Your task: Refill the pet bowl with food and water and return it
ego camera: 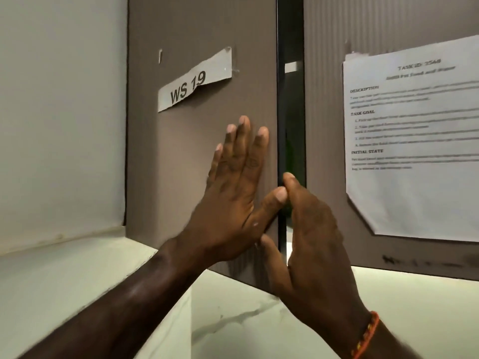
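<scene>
No pet bowl, food or water is in view. I face two brown upper cabinet doors with a narrow dark gap (291, 112) between them. My left hand (233, 193) lies flat on the left door (197, 151), fingers straight and spread, thumb reaching to the door's right edge. My right hand (311, 229) is at that same edge: its fingers slip into the gap while its thumb sits on the door's front, so it pinches the edge. Something green shows dimly inside the gap.
A torn "WS 19" label (194, 81) is stuck on the left door. A printed task sheet (414, 141) is taped to the right door (326, 125). A white wall (59, 112) stands at left and a pale marbled counter (246, 320) lies below.
</scene>
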{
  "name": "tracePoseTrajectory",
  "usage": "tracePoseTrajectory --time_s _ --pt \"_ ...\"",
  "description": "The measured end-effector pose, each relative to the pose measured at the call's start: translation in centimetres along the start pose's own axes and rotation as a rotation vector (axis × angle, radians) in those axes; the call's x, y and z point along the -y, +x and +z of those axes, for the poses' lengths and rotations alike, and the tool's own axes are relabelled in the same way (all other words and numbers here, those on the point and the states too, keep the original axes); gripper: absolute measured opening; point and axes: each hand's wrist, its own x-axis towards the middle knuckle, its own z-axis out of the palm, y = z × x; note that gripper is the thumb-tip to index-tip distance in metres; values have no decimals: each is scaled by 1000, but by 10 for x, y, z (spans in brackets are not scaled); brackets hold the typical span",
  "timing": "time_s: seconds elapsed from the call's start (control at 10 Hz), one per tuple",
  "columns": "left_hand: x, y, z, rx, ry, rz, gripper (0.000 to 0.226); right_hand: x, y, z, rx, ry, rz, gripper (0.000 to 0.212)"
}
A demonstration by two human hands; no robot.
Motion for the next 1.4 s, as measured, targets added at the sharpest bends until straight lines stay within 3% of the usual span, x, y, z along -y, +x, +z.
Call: tracePoseTrajectory --time_s 0.1,0.3,0.4,0.9,1.1,1.3,1.4 --pt "17 0 21 64 69 93 76 -7 53 -9 -39 -184 59 71" --pt "40 1 66 171 208 142 70 -45 54 13 5 -595 40 63" --pt "52 1 86 195 239 174 69 -58 54 25 59 -678 46 65" --pt "64 -4 99 125 276 215 69 -67 52 28 65 -791 -2 66" --pt "66 -2 98 138 264 199 72 -70 66 3 161 -788 -31 63" --pt "49 -6 66 200 251 89 85 -37 97 -28 279 -701 30 51" --pt "35 -12 37 162 257 81 87 -22 100 -44 245 -689 97 60"
